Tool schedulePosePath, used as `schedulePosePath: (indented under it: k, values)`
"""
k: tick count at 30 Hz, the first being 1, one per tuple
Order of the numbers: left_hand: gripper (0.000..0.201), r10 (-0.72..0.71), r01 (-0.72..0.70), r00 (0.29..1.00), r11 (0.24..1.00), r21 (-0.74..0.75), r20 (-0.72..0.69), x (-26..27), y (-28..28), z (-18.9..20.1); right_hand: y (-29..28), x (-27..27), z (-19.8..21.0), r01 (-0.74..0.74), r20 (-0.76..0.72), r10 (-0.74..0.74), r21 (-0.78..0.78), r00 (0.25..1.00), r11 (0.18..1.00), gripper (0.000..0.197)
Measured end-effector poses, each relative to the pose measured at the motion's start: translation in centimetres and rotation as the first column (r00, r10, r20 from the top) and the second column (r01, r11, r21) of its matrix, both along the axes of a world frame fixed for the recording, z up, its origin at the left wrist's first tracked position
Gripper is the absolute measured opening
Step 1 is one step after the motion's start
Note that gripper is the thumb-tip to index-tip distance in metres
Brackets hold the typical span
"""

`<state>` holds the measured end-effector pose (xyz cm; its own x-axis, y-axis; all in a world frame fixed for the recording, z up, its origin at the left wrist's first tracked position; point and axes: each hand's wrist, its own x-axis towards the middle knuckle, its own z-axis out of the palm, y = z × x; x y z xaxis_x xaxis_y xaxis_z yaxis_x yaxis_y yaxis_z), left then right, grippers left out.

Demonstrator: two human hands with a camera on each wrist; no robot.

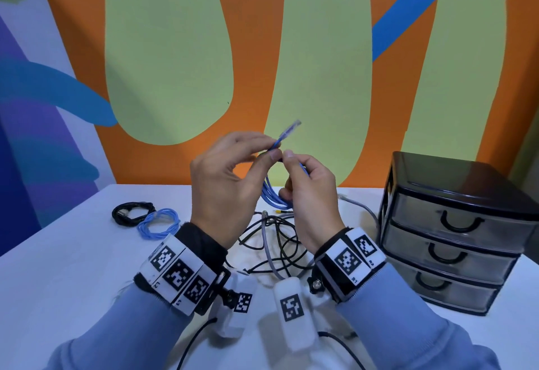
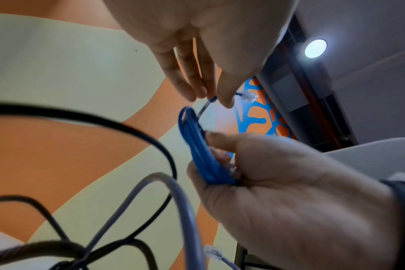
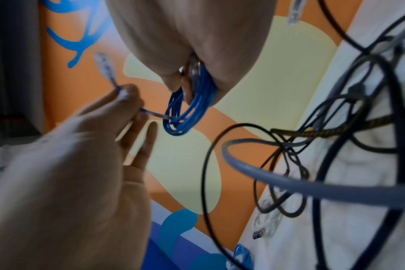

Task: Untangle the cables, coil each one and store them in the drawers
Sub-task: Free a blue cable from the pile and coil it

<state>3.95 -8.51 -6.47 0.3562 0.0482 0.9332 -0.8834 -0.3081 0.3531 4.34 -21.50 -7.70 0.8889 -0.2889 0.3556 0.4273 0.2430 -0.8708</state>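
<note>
A dark blue network cable (image 1: 272,194) is wound into a small coil that hangs above the table. My right hand (image 1: 294,177) grips this coil (image 3: 187,109) with its fingers curled round the loops. My left hand (image 1: 272,148) pinches the cable's free end between thumb and fingers, just below the clear plug (image 1: 291,127), which points up and to the right. In the left wrist view the pinched end (image 2: 213,99) leads down to the coil (image 2: 201,151). The black drawer unit (image 1: 455,229) stands at the right with all three drawers closed.
A tangle of black, grey and braided cables (image 1: 274,241) lies on the white table (image 1: 73,267) under my hands. At the left lie a coiled black cable (image 1: 131,213) and a coiled light blue cable (image 1: 157,223). A grey cable (image 1: 361,206) runs towards the drawers.
</note>
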Motion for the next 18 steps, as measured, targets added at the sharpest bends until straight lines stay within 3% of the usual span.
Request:
schedulePosePath:
  k: [3,7,10,12,13,15,18]
  values:
    - [0.010,-0.091,0.089,0.994,0.995,-0.042,-0.067,-0.8,-0.6,0.1,-1.1,0.6,-0.2,0.040,-0.029,-0.038,0.069,0.999,0.997,0.026]
    - [0.006,-0.329,0.247,0.926,0.900,-0.359,-0.187,-0.6,-0.6,0.7,-1.6,0.7,0.4,-0.055,-0.029,0.065,0.268,0.997,0.962,0.019]
    - [0.014,-0.427,0.168,0.841,0.789,-0.591,-0.331,0.5,0.1,0.7,-1.4,0.4,1.0,-0.137,0.027,0.138,0.399,0.990,0.907,0.015]
    - [0.021,-0.497,0.108,0.756,0.736,-0.668,-0.426,1.3,0.5,0.3,-1.2,0.2,1.2,-0.152,0.065,0.137,0.396,0.988,0.905,0.016]
    - [0.021,-0.515,0.085,0.713,0.737,-0.670,-0.476,1.5,0.6,0.1,-1.2,0.0,1.3,-0.154,0.084,0.133,0.368,0.988,0.917,0.017]
    - [0.017,-0.477,0.059,0.648,0.808,-0.586,-0.593,1.9,0.9,-0.3,-1.3,-0.3,1.5,-0.171,0.124,0.141,0.279,0.982,0.945,0.018]
    - [0.009,-0.310,0.062,0.638,0.933,-0.355,-0.705,1.8,1.3,-0.4,-1.5,-0.8,1.9,-0.240,0.158,0.220,0.124,0.963,0.963,0.018]
